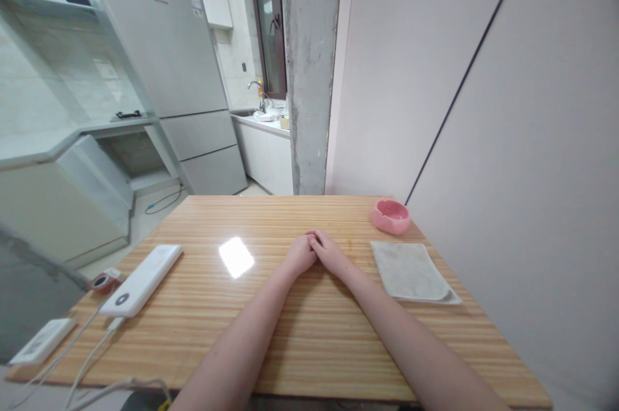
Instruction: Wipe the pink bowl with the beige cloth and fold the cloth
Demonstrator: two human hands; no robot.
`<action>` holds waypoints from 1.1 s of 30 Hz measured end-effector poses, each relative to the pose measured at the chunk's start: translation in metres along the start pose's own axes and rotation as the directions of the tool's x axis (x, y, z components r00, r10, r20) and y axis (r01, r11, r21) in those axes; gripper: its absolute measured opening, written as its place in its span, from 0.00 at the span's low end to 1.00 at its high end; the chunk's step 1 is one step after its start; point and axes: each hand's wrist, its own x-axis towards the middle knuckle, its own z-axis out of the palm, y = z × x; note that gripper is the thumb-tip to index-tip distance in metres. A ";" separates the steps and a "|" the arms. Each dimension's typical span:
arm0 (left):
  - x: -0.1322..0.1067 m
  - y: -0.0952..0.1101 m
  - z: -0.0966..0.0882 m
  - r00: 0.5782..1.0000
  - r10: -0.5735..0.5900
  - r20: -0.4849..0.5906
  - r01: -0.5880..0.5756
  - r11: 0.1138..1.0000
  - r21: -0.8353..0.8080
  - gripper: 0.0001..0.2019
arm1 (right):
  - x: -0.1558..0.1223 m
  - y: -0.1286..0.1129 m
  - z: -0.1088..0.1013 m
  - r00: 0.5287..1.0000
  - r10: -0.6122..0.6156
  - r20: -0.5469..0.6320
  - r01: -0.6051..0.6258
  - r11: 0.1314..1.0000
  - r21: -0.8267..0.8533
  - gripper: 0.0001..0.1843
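Left hand: the left hand [300, 254] is laid on the wooden table [271, 340], fingers curled and closed, nothing held in it; its fingertips are met by those of the other hand.
Right hand: the right hand [333, 254] is rested on the table just beside the left, fingers folded against the left hand's fingers; no object is gripped.
Forearms: both bare forearms are stretched along the tabletop towards the near edge, spread apart from each other as they run back.
Cloth: a pale grey cloth [411, 271] is laid flat to the right of the right hand, near it but not touched; it is the thing closest to either hand.
Pink dish: a shallow round pink dish [391, 215] is set beyond the cloth, right of the hands and farther out, close to the wall.
Power bank: a long white power bank [142, 279] is placed well to the left of the left hand, at a slant, with a white cable [84, 366] led from its near end over the table edge.
Small items: a small red and dark object [102, 282] is seen just left of the power bank; a flat white device [41, 340] is lying at the far-left near corner.
Glare: a bright patch of reflected light [236, 257] is seen on the wood left of the left hand.
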 end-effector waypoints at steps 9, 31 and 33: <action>0.000 0.003 -0.002 1.000 -0.003 0.011 0.003 1.000 0.004 0.15 | 0.000 0.002 0.001 1.000 -0.014 0.000 0.014 1.000 0.004 0.15; 0.004 -0.008 0.002 0.998 0.064 -0.030 -0.063 0.998 0.026 0.11 | -0.010 0.035 -0.130 0.707 0.153 -0.691 -0.648 0.531 -0.546 0.23; 0.004 -0.008 0.002 0.998 0.062 -0.030 -0.061 0.998 0.020 0.11 | -0.012 0.049 -0.137 0.716 0.197 -0.669 -0.647 0.546 -0.532 0.20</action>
